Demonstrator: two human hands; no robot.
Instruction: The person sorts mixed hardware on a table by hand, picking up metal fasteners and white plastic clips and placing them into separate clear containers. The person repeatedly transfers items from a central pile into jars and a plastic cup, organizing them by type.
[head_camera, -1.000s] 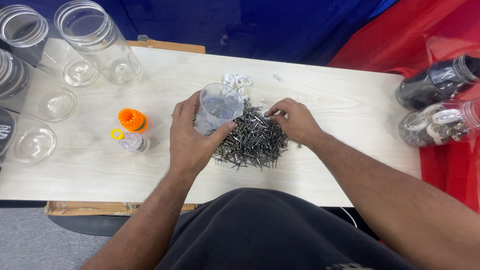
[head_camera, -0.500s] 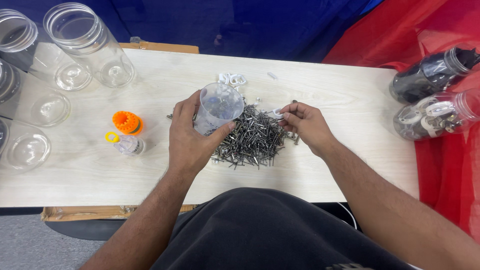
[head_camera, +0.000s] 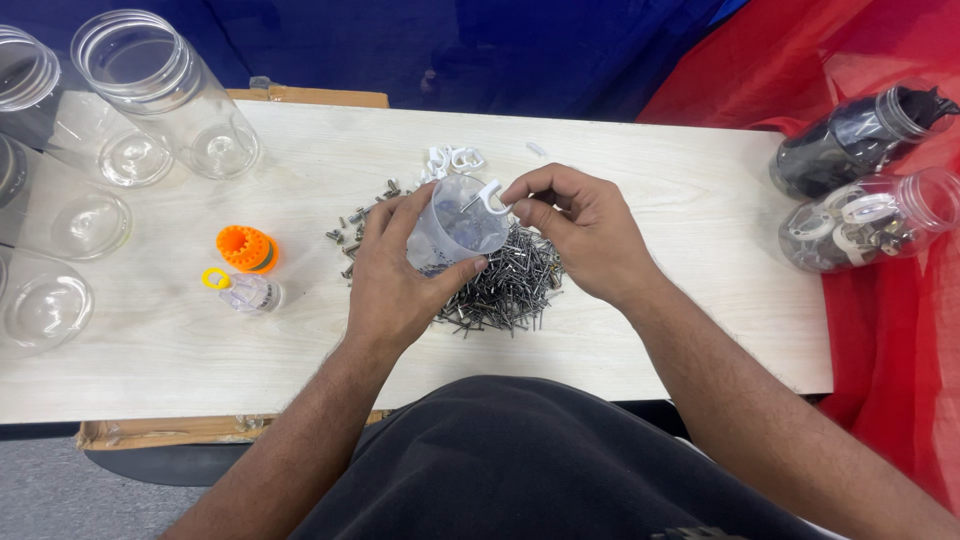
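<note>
My left hand (head_camera: 392, 278) grips a small clear plastic cup (head_camera: 458, 222), tilted over a pile of dark nails (head_camera: 505, 285) on the pale wooden table (head_camera: 680, 200). My right hand (head_camera: 580, 228) pinches a white cable clip with a nail (head_camera: 490, 198) right at the cup's rim. A few white clips (head_camera: 452, 158) lie just beyond the cup. Several short screws (head_camera: 358, 228) are scattered to the left of the cup.
Several large clear jars (head_camera: 165, 95) lie on their sides at the far left. An orange cap (head_camera: 245, 248) and a small clear bottle (head_camera: 248, 292) sit left of my hand. At the right, a jar of dark parts (head_camera: 850, 140) and a jar of white clips (head_camera: 860, 225) rest on red cloth.
My right hand lifted off the nail pile and came up to the cup's rim with a white clip pinched in its fingers. The left hand kept hold of the cup.
</note>
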